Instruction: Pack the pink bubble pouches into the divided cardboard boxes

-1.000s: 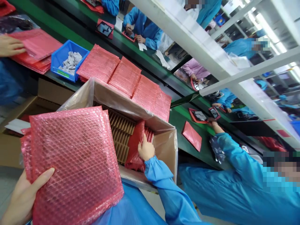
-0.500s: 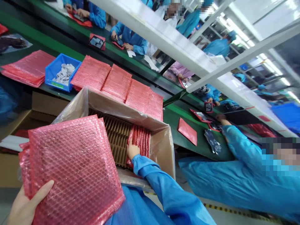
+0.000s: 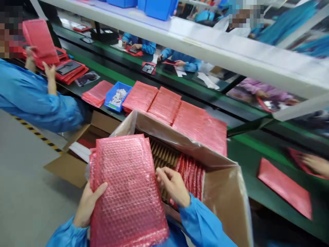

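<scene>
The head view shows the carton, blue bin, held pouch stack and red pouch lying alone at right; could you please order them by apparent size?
Largest to smallest:
Carton, partly hidden
Held pouch stack
Lone red pouch
Blue bin
Nearness enlarges the held pouch stack, so how it truly compares with the lone red pouch is unsure.

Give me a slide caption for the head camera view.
Left hand gripping red bubble-wrap pouches in front of an open brown cardboard box, right hand near the pouches' edge.

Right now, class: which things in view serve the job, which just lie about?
Apparently in use:
left hand, holding red bubble-wrap pouches
right hand, near their edge
plastic-lined brown carton

Seemingly idle:
blue plastic bin
clear plastic bag, dark contents
</scene>
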`<act>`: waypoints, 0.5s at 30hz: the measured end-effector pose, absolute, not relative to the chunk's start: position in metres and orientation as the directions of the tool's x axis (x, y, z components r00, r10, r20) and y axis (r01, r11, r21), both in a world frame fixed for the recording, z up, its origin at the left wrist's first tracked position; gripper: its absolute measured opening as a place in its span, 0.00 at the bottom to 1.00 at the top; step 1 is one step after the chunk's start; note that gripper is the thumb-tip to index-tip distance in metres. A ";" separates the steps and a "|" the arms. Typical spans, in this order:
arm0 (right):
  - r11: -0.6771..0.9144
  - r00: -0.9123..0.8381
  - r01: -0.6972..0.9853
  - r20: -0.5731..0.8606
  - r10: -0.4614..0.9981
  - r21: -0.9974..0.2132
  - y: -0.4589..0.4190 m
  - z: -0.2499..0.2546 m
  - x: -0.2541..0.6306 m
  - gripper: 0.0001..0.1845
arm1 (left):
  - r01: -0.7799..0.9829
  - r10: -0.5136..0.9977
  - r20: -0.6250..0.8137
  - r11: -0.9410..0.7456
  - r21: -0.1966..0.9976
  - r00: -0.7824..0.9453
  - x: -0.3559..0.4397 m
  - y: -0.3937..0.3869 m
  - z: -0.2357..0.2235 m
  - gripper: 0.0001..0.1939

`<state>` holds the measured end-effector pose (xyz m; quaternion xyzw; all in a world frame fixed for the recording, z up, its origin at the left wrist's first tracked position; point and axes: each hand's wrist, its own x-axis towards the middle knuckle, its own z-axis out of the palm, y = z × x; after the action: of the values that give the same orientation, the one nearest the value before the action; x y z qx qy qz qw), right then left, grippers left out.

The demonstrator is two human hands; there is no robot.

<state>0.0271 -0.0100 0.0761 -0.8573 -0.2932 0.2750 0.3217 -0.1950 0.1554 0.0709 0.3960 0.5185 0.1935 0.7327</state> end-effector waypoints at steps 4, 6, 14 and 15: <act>-0.558 0.703 0.233 -0.259 0.663 -0.797 -0.005 0.087 -0.015 0.26 | 0.061 0.732 -0.626 0.636 0.769 0.267 -0.192 0.152 0.080 0.36; -0.507 0.676 0.138 -0.293 0.676 -0.851 -0.007 0.083 -0.019 0.23 | 0.101 0.758 -0.592 0.590 0.801 0.275 -0.190 0.151 0.087 0.31; -0.442 0.557 0.013 -0.361 0.748 -0.897 -0.015 0.097 -0.014 0.23 | 0.275 0.807 -0.515 0.446 0.852 0.287 -0.191 0.158 0.080 0.43; -0.436 0.553 -0.017 -0.371 0.746 -0.900 -0.016 0.098 -0.015 0.24 | 0.303 0.805 -0.509 0.425 0.853 0.305 -0.192 0.160 0.077 0.43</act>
<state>-0.0148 -0.0158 0.0979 -0.7445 -0.2448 0.4044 0.4715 -0.1922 0.1599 0.0773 0.4984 0.5554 0.1974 0.6357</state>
